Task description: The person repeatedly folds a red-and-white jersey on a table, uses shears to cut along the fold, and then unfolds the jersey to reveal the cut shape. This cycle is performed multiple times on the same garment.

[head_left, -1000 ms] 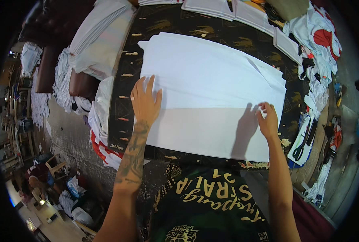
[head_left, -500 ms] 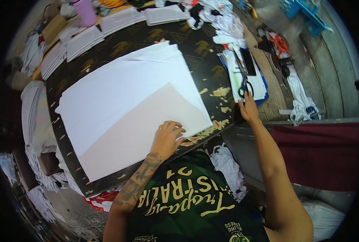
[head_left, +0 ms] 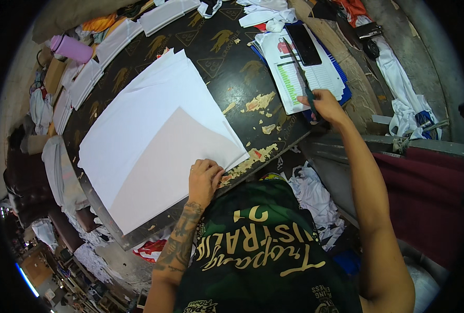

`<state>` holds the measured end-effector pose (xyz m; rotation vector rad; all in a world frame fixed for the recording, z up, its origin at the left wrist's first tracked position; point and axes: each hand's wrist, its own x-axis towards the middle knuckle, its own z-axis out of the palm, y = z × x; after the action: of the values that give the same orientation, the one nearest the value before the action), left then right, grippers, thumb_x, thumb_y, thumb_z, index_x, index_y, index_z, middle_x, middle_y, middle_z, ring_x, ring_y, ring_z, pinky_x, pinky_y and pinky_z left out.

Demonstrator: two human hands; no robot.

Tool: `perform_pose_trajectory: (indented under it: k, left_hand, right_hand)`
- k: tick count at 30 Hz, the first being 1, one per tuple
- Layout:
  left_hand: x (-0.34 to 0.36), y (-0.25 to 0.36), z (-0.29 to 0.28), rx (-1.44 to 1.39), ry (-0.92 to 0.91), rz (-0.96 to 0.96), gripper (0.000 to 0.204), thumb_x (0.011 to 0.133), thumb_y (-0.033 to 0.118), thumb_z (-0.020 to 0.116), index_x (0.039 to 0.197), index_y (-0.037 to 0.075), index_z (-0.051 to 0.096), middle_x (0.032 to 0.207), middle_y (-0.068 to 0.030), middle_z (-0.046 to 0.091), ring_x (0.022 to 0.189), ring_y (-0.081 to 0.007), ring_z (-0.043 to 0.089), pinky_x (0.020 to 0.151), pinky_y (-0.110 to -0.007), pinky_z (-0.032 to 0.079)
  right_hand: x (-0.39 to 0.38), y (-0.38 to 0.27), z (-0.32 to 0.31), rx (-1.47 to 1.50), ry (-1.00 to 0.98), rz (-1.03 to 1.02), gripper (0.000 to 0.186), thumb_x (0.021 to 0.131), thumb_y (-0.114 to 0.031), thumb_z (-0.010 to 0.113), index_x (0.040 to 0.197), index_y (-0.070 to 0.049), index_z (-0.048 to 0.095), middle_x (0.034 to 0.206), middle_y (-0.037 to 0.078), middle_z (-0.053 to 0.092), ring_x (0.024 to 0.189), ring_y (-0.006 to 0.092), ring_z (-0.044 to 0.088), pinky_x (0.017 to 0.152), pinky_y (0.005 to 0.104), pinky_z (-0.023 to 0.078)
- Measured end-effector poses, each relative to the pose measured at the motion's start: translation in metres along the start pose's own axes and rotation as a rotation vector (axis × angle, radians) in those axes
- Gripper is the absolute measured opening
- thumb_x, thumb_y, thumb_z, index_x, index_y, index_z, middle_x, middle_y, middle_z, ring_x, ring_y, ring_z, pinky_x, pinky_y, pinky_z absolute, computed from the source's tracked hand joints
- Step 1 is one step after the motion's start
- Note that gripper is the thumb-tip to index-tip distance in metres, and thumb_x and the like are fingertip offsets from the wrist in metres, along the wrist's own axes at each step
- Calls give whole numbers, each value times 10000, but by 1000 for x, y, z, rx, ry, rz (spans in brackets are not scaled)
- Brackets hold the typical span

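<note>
My right hand [head_left: 321, 107] is closed around the handles of dark scissors [head_left: 306, 83] lying over papers on a blue clipboard [head_left: 345, 88], beside a black phone [head_left: 303, 44]. My left hand [head_left: 205, 177] has curled fingers at the near edge of a stack of white sheets [head_left: 138, 104], apparently gripping that edge. A pale, curved-edged piece [head_left: 148, 182] lies on the stack. The stack rests on a dark patterned board [head_left: 227, 68] with peeled patches.
Folded white bundles [head_left: 117, 44] and a pink bottle [head_left: 71, 50] line the far left edge. White cloth scraps [head_left: 315, 198] lie below the board's right corner. A maroon cloth [head_left: 414, 198] hangs at right; long white fabric [head_left: 401, 94] lies beyond the clipboard.
My right hand has left the stack and moved right to grip the scissors. My left hand has moved down to the near edge and curled. The view has turned rightward.
</note>
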<state>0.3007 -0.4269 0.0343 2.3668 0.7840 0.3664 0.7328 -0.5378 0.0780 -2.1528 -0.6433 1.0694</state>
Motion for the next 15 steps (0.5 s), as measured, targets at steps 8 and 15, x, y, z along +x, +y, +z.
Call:
perform_pose_trajectory:
  k: [8,15]
  left_hand:
    - [7,-4,-11,17,-52,82,139,866,172,810,958,78,765,1023,-44,671,1055,-277,585,927,-440,421]
    - [13,13,1,-62,-98,113,282,898,113,751,1178,88,727,1133,-56,651,1129,-274,576,967,-427,410]
  right_hand:
    - [-207,100,40,44,-507,151,344,943,-329,848,1116,-62,717,958,-2,677,952,122,596,881,324,496]
    - [-240,93,140,48,-570,85,608,967,-474,776,1361,-51,591,1197,188,693,1127,289,640,1019,404,481]
